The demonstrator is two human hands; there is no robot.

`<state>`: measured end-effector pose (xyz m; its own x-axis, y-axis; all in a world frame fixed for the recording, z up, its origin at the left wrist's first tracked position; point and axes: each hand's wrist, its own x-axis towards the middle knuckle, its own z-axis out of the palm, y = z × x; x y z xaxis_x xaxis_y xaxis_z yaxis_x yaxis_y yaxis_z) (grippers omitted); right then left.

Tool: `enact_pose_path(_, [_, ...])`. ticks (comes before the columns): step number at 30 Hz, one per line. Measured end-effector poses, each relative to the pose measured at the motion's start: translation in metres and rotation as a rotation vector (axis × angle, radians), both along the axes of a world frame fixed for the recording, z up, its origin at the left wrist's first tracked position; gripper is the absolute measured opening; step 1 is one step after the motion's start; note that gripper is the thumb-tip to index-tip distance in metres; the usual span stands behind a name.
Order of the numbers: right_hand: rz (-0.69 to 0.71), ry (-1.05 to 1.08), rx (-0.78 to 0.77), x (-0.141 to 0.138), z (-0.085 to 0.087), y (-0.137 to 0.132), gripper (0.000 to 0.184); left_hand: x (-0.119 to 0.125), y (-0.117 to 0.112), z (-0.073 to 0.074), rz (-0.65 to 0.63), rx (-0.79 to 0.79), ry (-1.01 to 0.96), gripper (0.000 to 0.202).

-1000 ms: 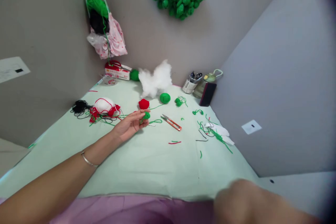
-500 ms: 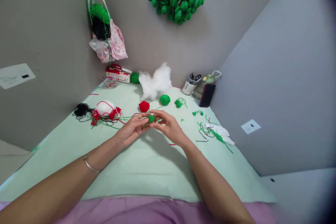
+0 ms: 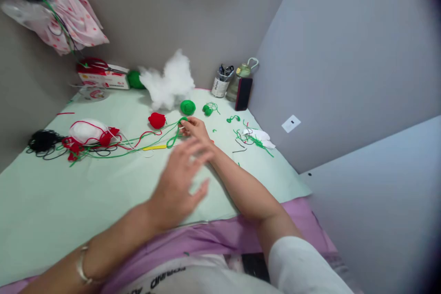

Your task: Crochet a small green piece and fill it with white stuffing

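My right hand (image 3: 195,128) reaches out over the pale green table cover (image 3: 103,183), its fingers pinched on a small green crocheted piece (image 3: 182,121) with green yarn (image 3: 172,138) trailing from it. My left hand (image 3: 179,179) hovers nearer to me, blurred by motion, fingers spread and holding nothing. A yellow crochet hook (image 3: 155,148) lies on the cover just left of my right hand. A red crocheted piece (image 3: 156,120) and a green yarn ball (image 3: 188,107) sit just beyond.
A white stuffed form with red yarn (image 3: 87,131) and black yarn (image 3: 43,140) lie at the left. White stuffing (image 3: 168,80), a red-and-white box (image 3: 103,78), a pen cup (image 3: 220,85), a bottle (image 3: 241,78) and a phone (image 3: 244,94) stand along the back wall. Yarn scraps (image 3: 255,138) lie right.
The camera has turned left and down. My left hand let go of the green piece and drew back toward me, opening. My right hand stayed forward with the green piece in its fingers.
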<state>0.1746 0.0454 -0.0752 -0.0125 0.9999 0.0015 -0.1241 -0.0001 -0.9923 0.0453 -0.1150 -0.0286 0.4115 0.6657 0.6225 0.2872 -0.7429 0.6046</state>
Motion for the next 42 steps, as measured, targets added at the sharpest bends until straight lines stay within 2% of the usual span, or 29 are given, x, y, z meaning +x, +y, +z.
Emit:
enact_pose_path(2, [-0.007,0.002,-0.016,-0.001,-0.003,0.001,0.016,0.033,-0.031,-0.010,-0.221,0.030,0.121,0.050])
enact_pose_path(4, [-0.012,0.002,-0.027,-0.001,-0.006,0.001,0.015,0.061,-0.054,-0.023,-0.352,0.016,0.192,0.056])
enact_pose_path(6, [-0.014,0.001,-0.032,-0.001,-0.007,0.001,0.016,0.078,-0.066,-0.036,-0.439,0.079,0.221,0.051])
enact_pose_path(8, [-0.010,-0.001,-0.033,0.000,-0.007,0.002,0.019,0.086,-0.068,-0.041,-0.549,0.160,0.188,0.035])
enact_pose_path(10, [-0.003,-0.002,-0.034,0.001,-0.007,0.003,0.022,0.089,-0.060,-0.039,-0.559,0.177,0.202,0.028])
enact_pose_path(14, [0.014,-0.002,-0.032,0.001,-0.008,0.005,0.024,0.089,-0.038,-0.025,-0.338,0.096,0.309,0.037])
enact_pose_path(17, [0.033,-0.003,-0.024,-0.001,-0.006,0.001,0.028,0.091,-0.038,-0.023,-0.338,0.119,0.360,0.029])
enact_pose_path(20, [0.063,-0.007,-0.012,-0.005,-0.004,-0.006,0.031,0.092,-0.053,-0.030,-0.409,0.170,0.362,0.022])
enact_pose_path(22, [0.084,-0.003,-0.004,-0.006,-0.002,-0.010,0.031,0.089,-0.060,-0.032,-0.562,0.224,0.390,0.018])
enact_pose_path(24, [0.093,0.011,-0.004,-0.006,0.001,-0.013,0.032,0.079,-0.054,-0.026,-0.697,0.282,0.414,0.015])
enact_pose_path(26, [0.094,0.033,-0.010,-0.003,0.005,-0.014,0.033,0.061,-0.032,-0.012,-0.650,0.307,0.363,0.016])
enact_pose_path(27, [0.098,0.045,-0.013,-0.001,0.008,-0.014,0.032,0.049,-0.016,-0.002,-0.570,0.299,0.297,0.020])
enact_pose_path(30, [0.123,0.080,-0.013,0.003,0.018,-0.017,0.031,0.007,0.039,0.026,-0.208,0.049,0.016,0.021])
enact_pose_path(32, [0.150,0.099,-0.017,0.003,0.024,-0.021,0.034,-0.019,0.070,0.035,0.104,-0.119,-0.163,0.017])
enact_pose_path(33, [0.167,0.106,-0.023,0.002,0.026,-0.023,0.036,-0.030,0.081,0.035,0.185,-0.131,-0.204,0.019])
enact_pose_path(34, [0.187,0.108,-0.032,0.001,0.028,-0.026,0.038,-0.038,0.090,0.032,0.213,-0.140,-0.215,0.023])
enact_pose_path(36, [0.230,0.103,-0.052,-0.004,0.030,-0.032,0.043,-0.048,0.098,0.021,0.210,-0.168,-0.215,0.029])
enact_pose_path(39, [0.279,0.071,-0.068,-0.011,0.030,-0.040,0.048,-0.051,0.099,0.001,0.161,-0.217,-0.208,0.022])
enact_pose_path(42, [0.288,0.011,-0.059,-0.015,0.030,-0.044,0.049,-0.050,0.096,-0.010,0.163,-0.275,-0.239,0.016])
